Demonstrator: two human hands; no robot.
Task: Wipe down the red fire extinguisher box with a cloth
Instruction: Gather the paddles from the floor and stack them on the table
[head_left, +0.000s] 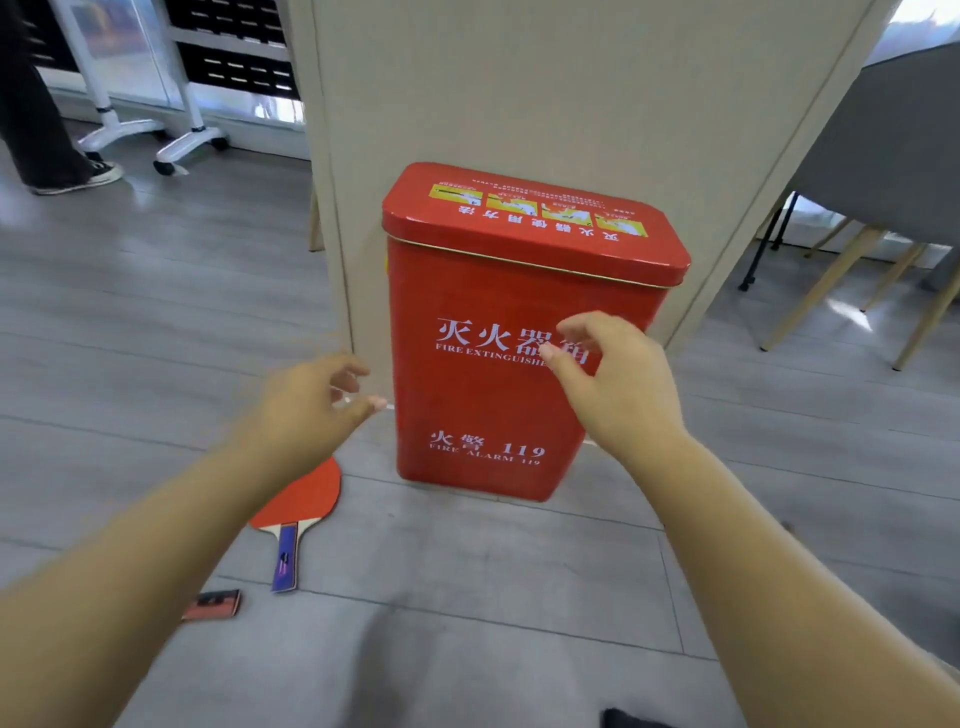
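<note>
The red fire extinguisher box (498, 395) stands upright on the grey floor against a beige pillar, its lid down, with white lettering on the front. My left hand (311, 405) hovers just left of the box, fingers loosely curled and holding nothing. My right hand (618, 379) is in front of the box's upper right face, fingers relaxed and slightly bent, also holding nothing. I see no cloth in either hand. A dark patch (634, 719) at the bottom edge is too cut off to identify.
A red table-tennis paddle (298, 506) lies on the floor left of the box, with a small dark card-like object (213, 605) nearer me. The beige pillar (519, 93) backs the box. Chair legs (831, 291) stand right. A person's legs (47, 130) and a wheeled stand (171, 140) are far left.
</note>
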